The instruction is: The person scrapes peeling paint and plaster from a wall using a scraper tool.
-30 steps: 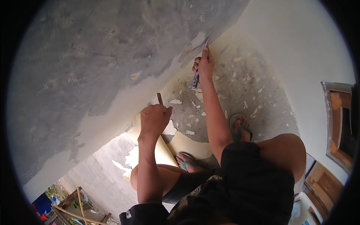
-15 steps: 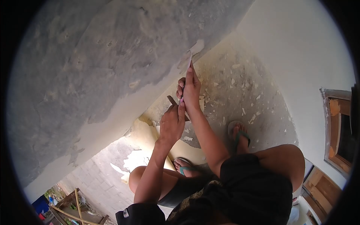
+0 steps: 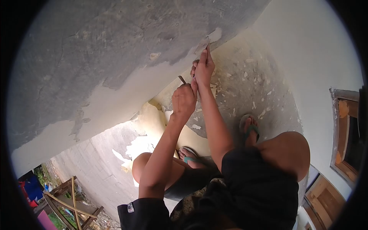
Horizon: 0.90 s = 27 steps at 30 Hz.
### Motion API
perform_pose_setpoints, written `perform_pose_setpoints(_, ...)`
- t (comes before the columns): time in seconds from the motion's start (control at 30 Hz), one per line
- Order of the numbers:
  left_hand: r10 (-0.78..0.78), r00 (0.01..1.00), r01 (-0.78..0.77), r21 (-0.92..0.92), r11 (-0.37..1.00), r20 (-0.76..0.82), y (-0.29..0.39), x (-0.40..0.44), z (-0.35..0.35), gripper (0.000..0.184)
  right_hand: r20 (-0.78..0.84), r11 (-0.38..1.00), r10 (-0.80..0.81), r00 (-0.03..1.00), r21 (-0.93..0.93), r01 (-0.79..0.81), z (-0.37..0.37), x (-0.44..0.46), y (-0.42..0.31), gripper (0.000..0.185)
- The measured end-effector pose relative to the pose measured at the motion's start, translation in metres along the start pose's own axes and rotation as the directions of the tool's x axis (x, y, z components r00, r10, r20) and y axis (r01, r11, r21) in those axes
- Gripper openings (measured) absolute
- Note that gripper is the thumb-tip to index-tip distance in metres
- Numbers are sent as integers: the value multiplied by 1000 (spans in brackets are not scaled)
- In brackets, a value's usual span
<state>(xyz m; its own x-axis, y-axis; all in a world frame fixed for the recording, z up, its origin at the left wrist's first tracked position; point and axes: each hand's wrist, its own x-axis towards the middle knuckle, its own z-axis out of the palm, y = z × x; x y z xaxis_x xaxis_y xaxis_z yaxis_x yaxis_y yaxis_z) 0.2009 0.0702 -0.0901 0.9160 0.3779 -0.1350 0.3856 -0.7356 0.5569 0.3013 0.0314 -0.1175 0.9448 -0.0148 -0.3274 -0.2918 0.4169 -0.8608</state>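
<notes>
We find the right hand [image 3: 203, 72] closed on a thin blade [image 3: 207, 47] that projects beyond it at the patchy wall [image 3: 115, 57]. Just beside, the left hand [image 3: 184, 100] grips a dark bar [image 3: 182, 80], one end protruding.

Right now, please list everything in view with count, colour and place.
grey wall: one, pale patches, left
white wall: one, right
floor: one, grey, middle
paint flakes: many, pale, floor
wooden frames: two, brown, right
planks: several, brown, lower left
flat tool: one, dark, left hand
thin tool: one, colour unclear, right hand
sandals: two, green straps, on feet
clothes: some, black, bottom
left hand: one, centre
right hand: one, near grey wall
feet: two, middle
</notes>
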Motion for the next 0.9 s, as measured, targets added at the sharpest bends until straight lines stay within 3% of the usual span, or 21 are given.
perform_pose_setpoints(0.1,22,997,-17,63,998,-77,-5,3,-6,55,-53,997,-4,999,81,8,11,-1,2,49)
perform_pose_setpoints(0.3,-41,997,45,67,997,-61,2,1,5,60,-38,996,-74,997,-43,72,-1,10,10,50)
perform_pose_setpoints(0.33,-17,1000,19,76,997,-19,11,4,6,61,-32,996,67,997,58,-65,-10,17,2,49)
perform_pose_setpoints(0.43,-21,999,20,20,1000,37,34,8,17,65,29,986,98,995,134,-101,-29,33,-6,48)
perform_pose_setpoints(0.53,-1,992,3,-11,1000,127,41,-1,33,61,105,986,163,981,29,-167,-54,30,-12,47)
perform_pose_setpoints(0.63,-74,976,113,-186,976,206,31,-18,42,63,202,986,135,970,-122,-112,-56,12,-10,46)
perform_pose_setpoints(0.7,-133,961,208,-313,927,244,20,-21,43,67,179,990,74,981,-134,-50,-51,6,-6,44)
perform_pose_setpoints(0.73,-214,917,327,-324,888,338,23,-19,38,70,175,991,30,984,-130,-7,-50,8,0,44)
perform_pose_setpoints(0.8,-196,925,289,-268,919,324,8,-17,51,68,164,988,-43,986,-138,66,-51,10,10,42)
perform_pose_setpoints(0.9,-154,954,214,-227,950,257,-7,-12,62,66,177,990,-33,984,-126,56,-51,15,12,45)
